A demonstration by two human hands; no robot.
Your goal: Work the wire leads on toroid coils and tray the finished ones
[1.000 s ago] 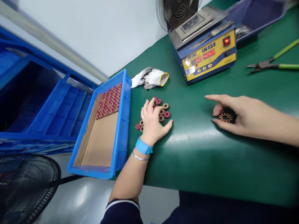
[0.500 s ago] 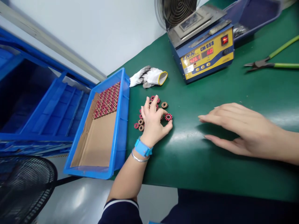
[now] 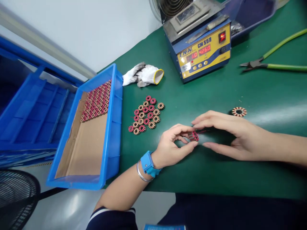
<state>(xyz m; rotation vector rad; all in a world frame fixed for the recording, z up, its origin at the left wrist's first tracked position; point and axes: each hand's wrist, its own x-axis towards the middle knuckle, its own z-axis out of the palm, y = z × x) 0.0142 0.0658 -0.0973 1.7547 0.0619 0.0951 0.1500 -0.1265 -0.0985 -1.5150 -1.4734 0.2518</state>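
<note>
Between the thumb and index finger of my left hand (image 3: 176,143) is a small red wound coil (image 3: 195,136), ring-shaped, with a thin wire end sticking out to the right. My right hand (image 3: 240,135) reaches in from the other side, thumb and fingers apart around the coil. Its fingertips are close to those of my left hand; whether they touch the coil I cannot tell. Left of my hands, a cluster of similar red and tan coils (image 3: 146,121) lies on the green tabletop (image 3: 182,179). A single tan-and-red coil (image 3: 239,111) lies just behind my right hand.
At left stands a blue bin (image 3: 112,124), lined with cardboard and part-filled with rows of coils (image 3: 97,100). White gloves (image 3: 145,75) lie behind the cluster. Further back is a yellow-fronted CM 558 heating unit (image 3: 203,52) with lit digits. Green-handled cutters (image 3: 257,65) rest at right.
My left hand has moved right, away from the cluster, bringing a red coil to my right hand. The cluster is now uncovered, and the view has shifted slightly.
</note>
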